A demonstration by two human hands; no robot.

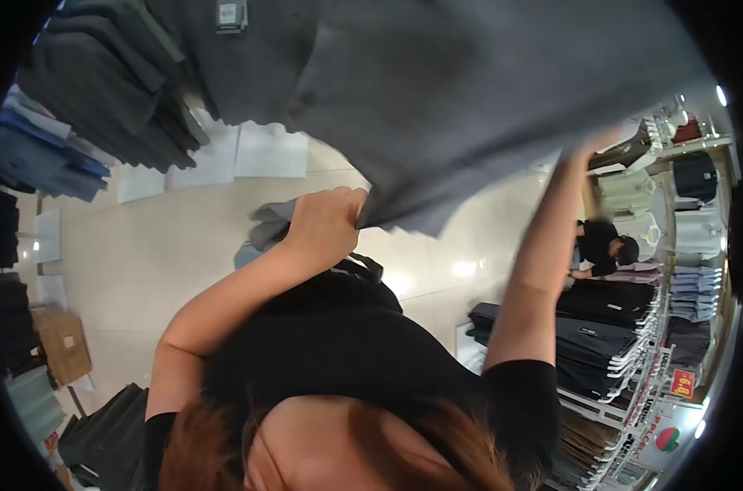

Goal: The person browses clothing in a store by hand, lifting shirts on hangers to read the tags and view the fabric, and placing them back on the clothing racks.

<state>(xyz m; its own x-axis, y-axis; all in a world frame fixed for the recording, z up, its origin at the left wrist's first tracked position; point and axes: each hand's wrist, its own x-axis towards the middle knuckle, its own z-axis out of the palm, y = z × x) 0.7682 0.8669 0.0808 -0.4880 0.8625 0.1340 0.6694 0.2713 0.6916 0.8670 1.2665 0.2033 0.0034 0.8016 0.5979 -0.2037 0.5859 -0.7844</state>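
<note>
A large grey garment (pixel 469 90) spreads across the upper part of the head view, its lower edge hanging in folds. My left hand (pixel 326 225) is closed in a fist on the garment's lower corner, in front of my chest. Raised to the upper right, my right hand (pixel 596 143) is at the garment's right edge, blurred and partly hidden by the cloth, so its fingers cannot be made out. Behind my left fist, a piece of grey cloth (pixel 271 225) shows.
Dark garments (pixel 101 90) hang at the upper left, near blue ones (pixel 44 155). A cardboard box (pixel 62 345) stands at the left. Racks of folded trousers (pixel 600 335) line the right, where another person (pixel 605 247) in black leans over.
</note>
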